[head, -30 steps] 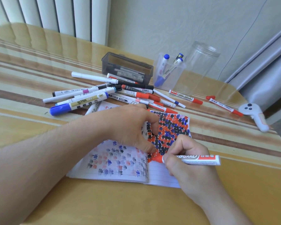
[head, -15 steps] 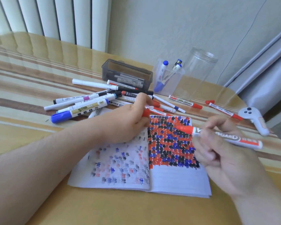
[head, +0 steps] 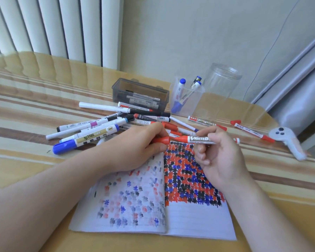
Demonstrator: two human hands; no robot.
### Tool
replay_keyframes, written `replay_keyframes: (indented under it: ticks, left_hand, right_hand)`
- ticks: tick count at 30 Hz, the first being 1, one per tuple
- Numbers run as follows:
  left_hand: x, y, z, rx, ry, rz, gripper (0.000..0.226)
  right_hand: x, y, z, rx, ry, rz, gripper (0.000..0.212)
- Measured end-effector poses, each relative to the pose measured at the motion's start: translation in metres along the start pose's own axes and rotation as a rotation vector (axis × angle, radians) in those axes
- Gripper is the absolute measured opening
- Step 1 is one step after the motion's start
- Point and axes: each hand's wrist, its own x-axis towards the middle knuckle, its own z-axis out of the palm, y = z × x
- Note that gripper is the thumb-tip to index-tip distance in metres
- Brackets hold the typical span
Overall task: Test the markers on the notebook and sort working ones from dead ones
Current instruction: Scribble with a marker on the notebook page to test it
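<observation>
An open notebook (head: 180, 215) lies nearest on the striped table (head: 25, 110), its right page packed with red, blue and black hash marks and its left page showing fainter ones. Over the notebook's far edge the two hands meet. The right hand (head: 220, 157) curls its fingers round a red whiteboard marker (head: 198, 139), held level with its bare red tip pointing left. The left hand (head: 135, 148), its heel resting on the left page, pinches a red cap (head: 162, 140) just at that tip; whether cap and tip touch cannot be told. Just beyond the notebook a loose heap of markers (head: 105, 128) spreads to the left, a blue-capped one nearest. Farther right of the notebook lie two red markers (head: 253, 132) and a loose red cap, with a white handheld controller (head: 287, 140) past them. Beyond the heap stand a dark plastic box (head: 140, 93) with markers inside, a clear cup (head: 185, 99) holding blue ones upright, and a tall clear jar (head: 220, 88).
</observation>
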Motion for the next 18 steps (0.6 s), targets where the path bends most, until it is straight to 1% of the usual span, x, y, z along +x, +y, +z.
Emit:
replay_keyframes:
  ticks: [2,4,7,8,10,11,13,14,18]
  left_hand:
    - [0.000,-0.001,0.001,0.003,-0.021,0.016,0.015]
    - [0.000,-0.002,0.002,0.010,-0.020,0.029,0.016]
    - [-0.001,-0.002,0.002,0.020,0.001,0.051,0.016]
    - [-0.002,-0.001,0.001,0.018,0.010,0.058,0.015]
    - [-0.004,0.002,-0.001,-0.028,0.035,0.072,0.014]
    - [-0.005,0.005,-0.003,-0.076,0.053,0.072,0.015]
    - [-0.008,0.011,-0.007,-0.165,0.095,0.071,0.016]
    - [-0.009,0.013,-0.008,-0.192,0.118,0.074,0.015]
    - [-0.010,0.018,-0.007,-0.164,0.170,0.071,0.012]
  right_hand:
    - [-0.003,0.000,0.001,-0.038,-0.005,0.010,0.022]
    - [-0.006,-0.001,0.003,-0.095,-0.042,0.020,0.019]
    - [-0.010,0.000,0.007,-0.152,-0.099,0.035,0.023]
    - [-0.012,0.000,0.008,-0.167,-0.124,0.028,0.021]
    - [-0.014,-0.002,0.009,-0.160,-0.153,0.016,0.006]
    - [-0.015,-0.003,0.010,-0.142,-0.151,0.011,0.005]
    - [-0.016,-0.003,0.010,-0.132,-0.151,-0.005,0.013]
    - [-0.017,-0.003,0.011,-0.130,-0.150,-0.021,0.013]
    - [-0.019,0.000,0.017,-0.152,-0.129,-0.092,0.008]
